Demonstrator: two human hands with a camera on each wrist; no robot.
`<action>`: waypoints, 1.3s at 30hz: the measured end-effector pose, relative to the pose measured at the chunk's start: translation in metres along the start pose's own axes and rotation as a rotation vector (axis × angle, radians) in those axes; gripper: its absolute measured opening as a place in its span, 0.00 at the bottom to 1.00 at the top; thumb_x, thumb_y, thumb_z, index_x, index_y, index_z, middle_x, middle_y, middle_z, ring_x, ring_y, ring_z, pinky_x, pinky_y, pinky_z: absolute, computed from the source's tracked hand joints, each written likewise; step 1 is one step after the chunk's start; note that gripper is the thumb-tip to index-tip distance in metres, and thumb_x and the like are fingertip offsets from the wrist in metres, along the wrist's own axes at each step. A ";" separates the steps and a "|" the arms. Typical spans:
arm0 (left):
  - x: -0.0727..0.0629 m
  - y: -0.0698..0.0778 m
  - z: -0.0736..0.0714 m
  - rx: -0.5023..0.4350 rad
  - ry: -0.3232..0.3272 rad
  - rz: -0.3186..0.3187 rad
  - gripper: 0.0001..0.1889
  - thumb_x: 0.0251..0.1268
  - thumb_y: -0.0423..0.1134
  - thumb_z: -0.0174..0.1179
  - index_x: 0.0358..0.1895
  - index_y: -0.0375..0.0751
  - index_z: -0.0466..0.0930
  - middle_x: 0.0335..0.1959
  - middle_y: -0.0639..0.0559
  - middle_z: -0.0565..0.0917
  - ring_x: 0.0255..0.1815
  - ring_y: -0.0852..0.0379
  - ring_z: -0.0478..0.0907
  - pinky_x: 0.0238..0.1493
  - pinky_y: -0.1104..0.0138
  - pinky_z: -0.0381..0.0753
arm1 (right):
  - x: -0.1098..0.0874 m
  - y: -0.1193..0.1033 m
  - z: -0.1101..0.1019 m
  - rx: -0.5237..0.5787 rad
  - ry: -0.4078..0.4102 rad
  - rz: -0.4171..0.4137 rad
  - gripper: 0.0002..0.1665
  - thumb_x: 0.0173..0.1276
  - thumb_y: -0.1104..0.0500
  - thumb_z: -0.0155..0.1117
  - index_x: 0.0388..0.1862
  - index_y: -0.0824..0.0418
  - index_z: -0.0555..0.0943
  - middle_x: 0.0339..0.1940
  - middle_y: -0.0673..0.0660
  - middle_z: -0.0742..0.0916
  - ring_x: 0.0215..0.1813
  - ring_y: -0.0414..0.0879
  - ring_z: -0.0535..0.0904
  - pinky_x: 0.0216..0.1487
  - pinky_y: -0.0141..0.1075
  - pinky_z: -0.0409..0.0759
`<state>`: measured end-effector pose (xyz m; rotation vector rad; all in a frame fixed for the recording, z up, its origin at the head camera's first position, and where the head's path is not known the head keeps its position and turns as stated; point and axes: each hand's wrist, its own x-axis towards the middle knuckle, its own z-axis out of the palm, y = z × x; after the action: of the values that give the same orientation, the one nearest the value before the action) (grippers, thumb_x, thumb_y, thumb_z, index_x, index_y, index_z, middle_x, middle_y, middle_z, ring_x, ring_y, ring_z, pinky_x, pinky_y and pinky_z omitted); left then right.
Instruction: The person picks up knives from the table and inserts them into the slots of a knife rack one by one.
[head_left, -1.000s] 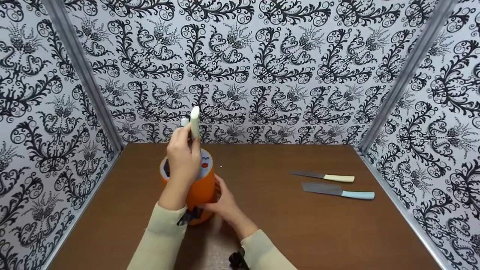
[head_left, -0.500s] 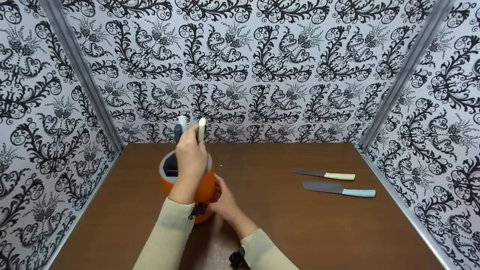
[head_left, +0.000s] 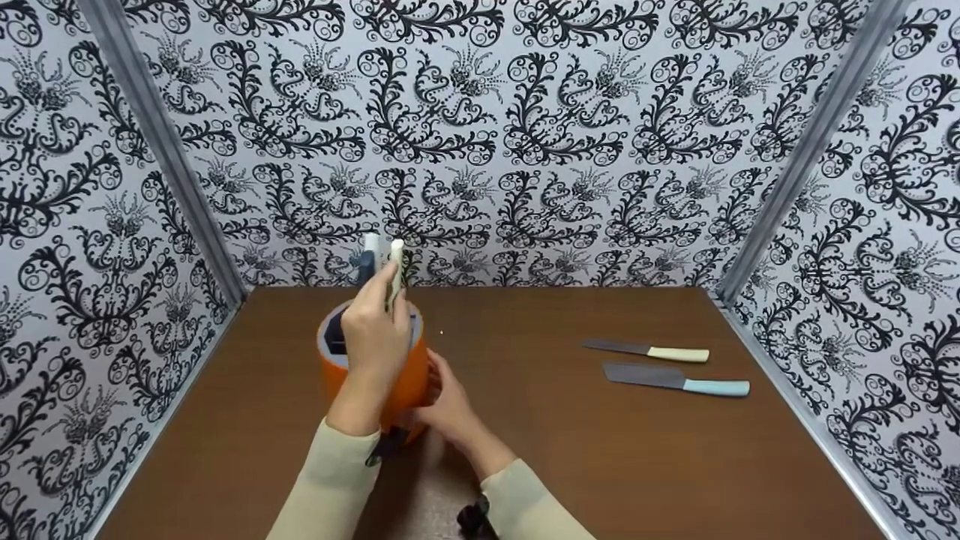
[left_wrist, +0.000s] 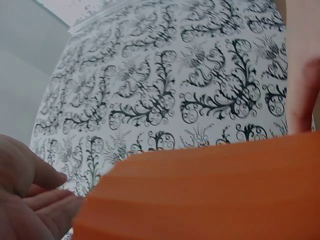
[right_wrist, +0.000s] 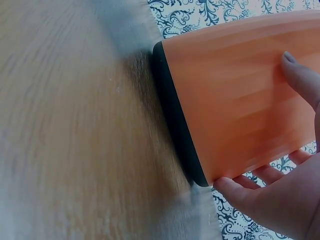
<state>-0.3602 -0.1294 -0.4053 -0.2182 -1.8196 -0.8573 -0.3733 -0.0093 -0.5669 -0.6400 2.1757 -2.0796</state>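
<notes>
An orange knife block [head_left: 409, 382] with a grey top stands upright on the table, left of centre. My left hand [head_left: 375, 330] is over its top and pinches a cream knife handle [head_left: 397, 262] between thumb and fingers. The blade is hidden behind the hand and in the block. Just beyond the fingers rise a white handle [head_left: 371, 244] and a dark blue handle [head_left: 366, 266]. Low on the block's right side, my right hand [head_left: 450, 405] grips it; in the right wrist view its thumb and fingers are spread round the orange wall [right_wrist: 240, 100], above a black base [right_wrist: 175, 115].
Two knives lie on the brown table [head_left: 540, 435] at the right: a narrow one with a cream handle [head_left: 679, 355] and, nearer, a broad-bladed one with a light blue handle [head_left: 716, 388]. A patterned wall [head_left: 487, 150] encloses the back and sides.
The cream handle in my left hand has come down toward the block and shifted slightly right. The dark blue handle has come into view beside it. My right hand has stayed on the block.
</notes>
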 end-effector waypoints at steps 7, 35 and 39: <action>-0.013 -0.002 -0.021 -0.180 0.144 0.036 0.12 0.68 0.24 0.63 0.50 0.34 0.90 0.44 0.43 0.93 0.40 0.47 0.90 0.49 0.74 0.85 | 0.000 0.005 -0.001 0.033 -0.009 0.008 0.62 0.56 0.64 0.84 0.86 0.56 0.60 0.80 0.63 0.74 0.76 0.62 0.73 0.76 0.58 0.74; -0.038 -0.101 -0.040 -0.538 0.151 -0.567 0.14 0.77 0.27 0.52 0.59 0.25 0.77 0.51 0.49 0.85 0.55 0.61 0.78 0.59 0.76 0.75 | -0.002 -0.002 -0.007 0.018 -0.026 0.052 0.59 0.59 0.60 0.85 0.85 0.50 0.63 0.82 0.60 0.71 0.79 0.65 0.69 0.78 0.61 0.71; -0.046 -0.114 -0.037 -0.702 0.067 -0.604 0.17 0.77 0.29 0.48 0.61 0.27 0.77 0.51 0.55 0.85 0.56 0.60 0.78 0.61 0.75 0.74 | -0.002 -0.002 -0.006 0.018 -0.019 0.064 0.58 0.59 0.61 0.85 0.84 0.49 0.64 0.82 0.60 0.72 0.79 0.64 0.70 0.78 0.61 0.71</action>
<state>-0.3728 -0.2250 -0.4905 -0.0709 -1.4659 -1.8965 -0.3734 -0.0029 -0.5653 -0.5781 2.1356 -2.0499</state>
